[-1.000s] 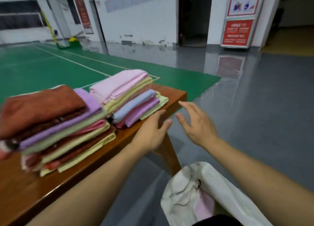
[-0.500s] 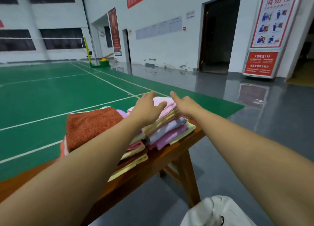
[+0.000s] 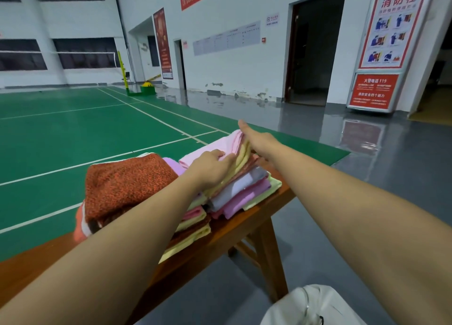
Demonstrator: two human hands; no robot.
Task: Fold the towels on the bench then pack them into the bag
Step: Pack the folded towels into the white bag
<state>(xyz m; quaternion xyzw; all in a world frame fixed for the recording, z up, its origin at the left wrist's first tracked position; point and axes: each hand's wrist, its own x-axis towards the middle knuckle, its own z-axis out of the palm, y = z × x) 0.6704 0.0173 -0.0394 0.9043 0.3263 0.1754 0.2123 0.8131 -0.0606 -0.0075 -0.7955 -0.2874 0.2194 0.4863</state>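
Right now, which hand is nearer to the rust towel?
Left. The left hand rests on the pink towel stack beside the rust towel; the right hand is at that stack's far side.

The one camera sits on my head, looking forward and slightly down along both my outstretched arms. It takes in the near surface (image 3: pixel 234 229) with its towel stacks (image 3: pixel 242 190) close below, my hands (image 3: pixel 212 168) at mid-frame, and the court floor (image 3: pixel 73 129) and far wall (image 3: pixel 232 63) beyond.

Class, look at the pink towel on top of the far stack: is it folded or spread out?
Folded. The pink towel lies as a compact layered rectangle atop its stack, both hands reaching it.
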